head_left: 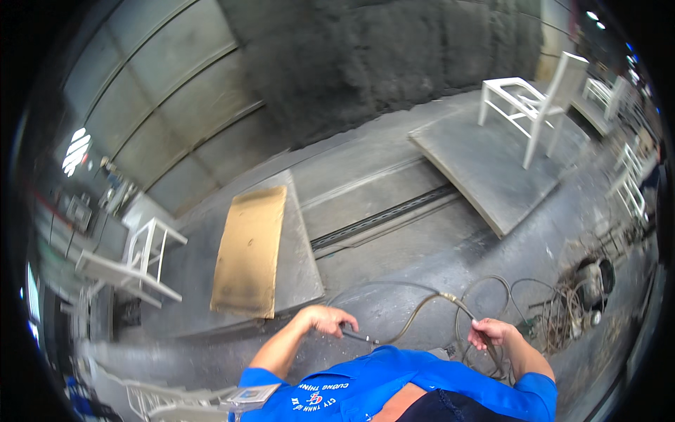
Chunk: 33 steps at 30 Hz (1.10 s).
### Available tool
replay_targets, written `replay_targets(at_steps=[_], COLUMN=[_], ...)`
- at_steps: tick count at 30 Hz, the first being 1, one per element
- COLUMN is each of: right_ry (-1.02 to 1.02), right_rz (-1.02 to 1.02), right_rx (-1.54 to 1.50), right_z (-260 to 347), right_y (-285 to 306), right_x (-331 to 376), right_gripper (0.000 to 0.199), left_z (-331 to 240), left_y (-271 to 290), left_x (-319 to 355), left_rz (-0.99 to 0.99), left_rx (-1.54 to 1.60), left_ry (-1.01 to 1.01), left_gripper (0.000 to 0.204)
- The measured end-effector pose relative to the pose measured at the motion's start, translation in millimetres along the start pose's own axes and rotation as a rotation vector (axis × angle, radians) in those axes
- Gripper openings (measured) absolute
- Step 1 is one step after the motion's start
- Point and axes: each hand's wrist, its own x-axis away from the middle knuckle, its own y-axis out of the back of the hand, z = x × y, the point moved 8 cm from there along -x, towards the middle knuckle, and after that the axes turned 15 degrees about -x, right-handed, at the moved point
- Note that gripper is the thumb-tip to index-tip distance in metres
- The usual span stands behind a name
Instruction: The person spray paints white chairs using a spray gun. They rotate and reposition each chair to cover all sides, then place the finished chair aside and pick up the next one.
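Note:
A thin dark hose (408, 320) arcs in front of me from one hand to the other, with a pale fitting or wrap partway along it. My left hand (325, 320) is closed around a dark piece at one end of this stretch; the fingers partly hide that piece. My right hand (492, 333) pinches the hose farther along, on the right. More hose loops (485, 285) hang and lie beyond my right hand. Left of centre, a brown cardboard sheet (249, 250) lies on a grey platform (301, 246).
A white chair frame (538, 105) stands on another grey platform (492, 169) at the far right. Another white chair (144, 264) is at the left. Between the platforms runs a dark floor track (383, 216). Tangled hoses (562, 320) lie at the right, below a dark-stained back wall (380, 56).

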Motion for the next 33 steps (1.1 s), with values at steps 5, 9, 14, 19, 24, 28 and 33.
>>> replay_targets(at_steps=[5,9,14,19,24,28,33], right_ry=[0.631,0.899,1.832,1.553,0.975,0.954,0.738], right_rz=[0.687,1.649,0.537,0.18,0.164,0.216,0.212], right_rx=[-0.345,-0.43,0.824,1.097,1.142,1.12,1.093], right_z=[159.3,209.4,225.6,256.5,241.1,221.9,220.0], right_y=[-208.6,-332.0,-368.5,-328.0,-285.2,-275.0,-260.8], right_x=[91.0,171.7,137.1,69.8,-2.3,-20.1,-33.9], right_gripper=[0.085,0.082,0.048,0.113,0.13,0.118,0.095], left_z=[-25.4,-91.3,-139.2,-123.9,-111.7,-100.6,-94.6], left_y=[78.3,144.2,174.1,165.4,136.3,116.7,102.8], left_x=[46.8,83.4,71.4,31.7,0.7,5.5,41.1], left_rz=[-0.389,-0.688,-0.821,-0.643,-0.476,-0.507,-0.793], left_rx=[-0.037,-0.117,-0.226,-0.106,0.265,0.68,0.702], left_ry=[-0.119,-0.24,-0.065,0.26,0.204,-0.013,-0.09], left_gripper=[0.055,0.055,0.046,0.065,0.071,0.053,0.042])
